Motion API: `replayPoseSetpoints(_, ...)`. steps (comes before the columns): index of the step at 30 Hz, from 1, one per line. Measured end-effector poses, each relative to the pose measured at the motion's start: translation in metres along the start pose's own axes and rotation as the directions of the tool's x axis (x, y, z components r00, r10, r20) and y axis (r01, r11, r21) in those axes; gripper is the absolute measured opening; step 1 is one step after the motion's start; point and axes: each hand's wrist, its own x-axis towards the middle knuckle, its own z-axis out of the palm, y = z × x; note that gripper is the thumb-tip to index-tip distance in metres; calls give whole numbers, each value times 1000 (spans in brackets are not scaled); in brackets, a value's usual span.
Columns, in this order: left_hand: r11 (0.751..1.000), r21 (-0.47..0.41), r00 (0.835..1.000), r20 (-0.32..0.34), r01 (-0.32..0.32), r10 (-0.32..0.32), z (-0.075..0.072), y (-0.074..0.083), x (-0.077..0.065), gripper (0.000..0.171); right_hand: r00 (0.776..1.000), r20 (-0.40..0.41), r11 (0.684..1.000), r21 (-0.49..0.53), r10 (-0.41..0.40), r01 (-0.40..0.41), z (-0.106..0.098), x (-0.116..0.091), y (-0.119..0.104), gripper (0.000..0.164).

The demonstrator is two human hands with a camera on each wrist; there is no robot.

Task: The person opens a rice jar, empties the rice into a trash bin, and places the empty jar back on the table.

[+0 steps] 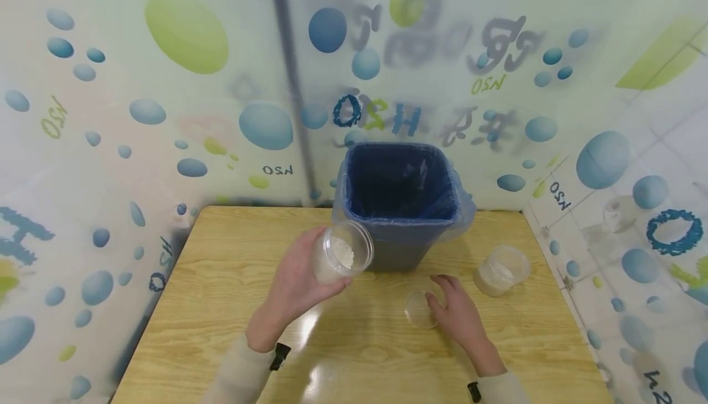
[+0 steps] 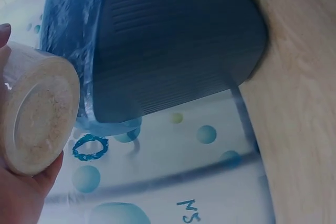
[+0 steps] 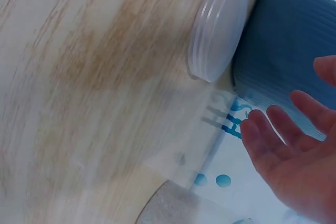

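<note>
My left hand (image 1: pixel 298 272) grips a clear plastic jar (image 1: pixel 322 262) partly filled with a white, powdery or grainy substance. The jar has no lid on and leans to the right, its mouth near the front of the bin. In the left wrist view, the bottom of the jar (image 2: pixel 44 116) faces the camera, with fingers wrapped around its side. My right hand (image 1: pixel 458 315), fingers loosely spread, holds nothing. Just left of it a clear round lid (image 1: pixel 418 312) lies on the table; in the right wrist view that lid (image 3: pixel 219 30) is apart from the fingers.
A grey-blue bin (image 1: pixel 395 250) lined with a blue plastic bag (image 1: pixel 463 213) stands at the table's back edge. Right of my right hand is a second clear jar (image 1: pixel 500 272) with pale contents. Bubble-patterned walls (image 1: pixel 265 127) border the wooden table (image 1: pixel 243 250).
</note>
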Motion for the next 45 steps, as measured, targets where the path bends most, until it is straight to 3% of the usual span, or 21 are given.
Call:
replayPoseSetpoints(8,997,27,997,-26,-71,72,-10,-3,25,97,997,-69,999,46,29,-26,-14,-2,-4,39)
replayPoseSetpoints(13,994,59,995,-31,-88,90,-13,-4,32,99,982,-189,997,75,15,-1,-28,-3,-12,29)
replayPoseSetpoints(16,995,63,996,-37,-81,84,-14,-3,33,100,952,-305,994,105,-5,38,-42,-2,-20,25)
replayPoseSetpoints(22,996,57,996,-49,-75,78,-13,-3,30,99,858,-509,967,172,-75,187,-79,11,-46,25)
replayPoseSetpoints(25,997,50,997,-44,-64,67,-13,-5,29,100,820,-558,961,131,-130,242,-98,22,-60,27)
replayPoseSetpoints(28,998,39,998,-41,-55,56,-13,-6,29,101,805,-566,961,77,-178,267,-113,37,-70,28)
replayPoseSetpoints(31,999,28,998,-33,-45,46,-15,-8,29,102,815,-545,964,48,-194,261,-123,52,-76,31)
replayPoseSetpoints(35,999,38,999,-25,-39,40,-17,-8,31,103,859,-487,975,63,-155,212,-129,74,-78,37)
replayPoseSetpoints(41,998,57,999,-23,-39,40,-21,-9,36,104,940,-340,990,139,10,40,-131,97,-74,50)
replayPoseSetpoints(45,997,72,1000,-12,-17,18,-23,-9,37,105,966,-241,985,163,91,-52,-129,103,-71,56)
